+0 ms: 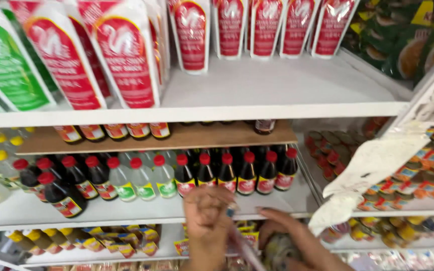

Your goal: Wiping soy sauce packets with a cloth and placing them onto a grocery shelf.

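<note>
Bottom centre, the left hand (207, 221) pinches a thin pink stick (244, 248) while the right hand (297, 241) cups a blurred round jar (280, 248) — a loose grip could let it slip onto the white shelf edge (126, 213).

Bright, even shop light; motion blur smears the whole frame.

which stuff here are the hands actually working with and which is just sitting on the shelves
In hand:
- left hand gripping a pinkish pen-like stick
- right hand around a blurred roundish item, kind unclear

Just shelved:
- red-capped dark sauce bottles
- clear bottles with green labels
- red-and-white pouches
- small jars
</note>
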